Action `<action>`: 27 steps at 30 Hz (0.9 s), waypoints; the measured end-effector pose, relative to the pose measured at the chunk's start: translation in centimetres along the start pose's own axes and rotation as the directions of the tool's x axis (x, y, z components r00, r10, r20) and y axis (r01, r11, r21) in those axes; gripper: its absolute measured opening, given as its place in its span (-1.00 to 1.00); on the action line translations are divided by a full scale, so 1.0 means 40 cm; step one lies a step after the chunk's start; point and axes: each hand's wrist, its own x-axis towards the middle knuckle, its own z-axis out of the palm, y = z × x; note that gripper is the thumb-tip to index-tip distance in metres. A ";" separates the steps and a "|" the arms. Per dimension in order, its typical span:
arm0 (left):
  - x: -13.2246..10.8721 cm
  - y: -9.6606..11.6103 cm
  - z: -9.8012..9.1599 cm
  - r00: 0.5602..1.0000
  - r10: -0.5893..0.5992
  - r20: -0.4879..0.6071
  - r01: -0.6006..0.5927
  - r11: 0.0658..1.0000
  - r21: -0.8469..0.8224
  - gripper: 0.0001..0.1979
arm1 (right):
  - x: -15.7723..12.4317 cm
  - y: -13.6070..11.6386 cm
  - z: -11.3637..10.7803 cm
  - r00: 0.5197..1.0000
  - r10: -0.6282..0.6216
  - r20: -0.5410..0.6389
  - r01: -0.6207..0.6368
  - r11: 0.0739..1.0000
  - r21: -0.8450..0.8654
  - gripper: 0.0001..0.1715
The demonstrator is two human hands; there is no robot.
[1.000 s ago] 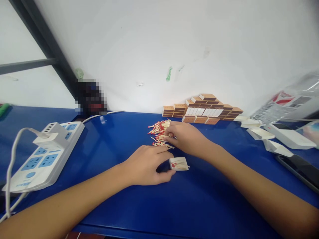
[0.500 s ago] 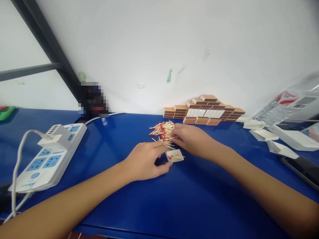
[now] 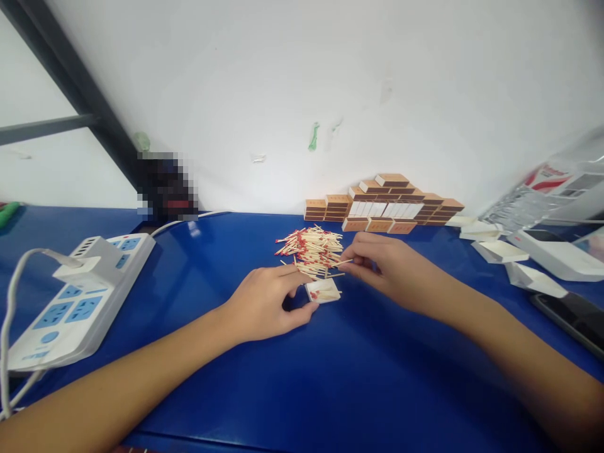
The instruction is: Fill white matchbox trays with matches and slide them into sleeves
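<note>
Between the thumb and fingers of my left hand (image 3: 268, 304) is the left end of a small white matchbox tray (image 3: 330, 297). The tray rests on the blue table (image 3: 368, 377), with a few red-tipped matches lying inside. Just behind it spreads a loose heap of matches (image 3: 311, 245), their red heads pointing mostly left. My right hand (image 3: 389, 267) is at the heap's right side, thumb and fingertips pinched on a match (image 3: 344, 262) whose end sticks out to the left.
Stacked matchboxes (image 3: 396, 192) stand against the wall. At the right are folded white paper pieces (image 3: 500, 251), a white box (image 3: 557, 255), a dark phone (image 3: 570, 321) and a clear bottle (image 3: 533, 195). A white power strip (image 3: 89, 302) with a cable lies at the left.
My right hand has drawn back to the right from the heap, uncovering more of its matches, with a match in its fingertips. My left hand stays at the tray; the view has shifted slightly.
</note>
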 end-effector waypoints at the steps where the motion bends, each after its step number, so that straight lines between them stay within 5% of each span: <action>1: 0.000 0.000 0.000 1.000 -0.001 -0.002 0.001 1.000 -0.003 -0.73 | -0.001 -0.010 0.000 1.000 -0.006 0.003 0.006 1.000 0.021 -0.71; 13: 0.003 0.000 0.000 1.000 0.021 -0.003 -0.021 1.000 0.002 -0.76 | -0.009 -0.061 0.030 0.984 -0.061 0.169 0.061 0.998 0.003 -0.78; 27: -0.001 0.002 -0.003 1.000 0.009 0.025 -0.009 1.000 0.014 -0.74 | -0.013 -0.059 0.020 0.980 -0.078 0.185 0.071 0.997 0.043 -0.83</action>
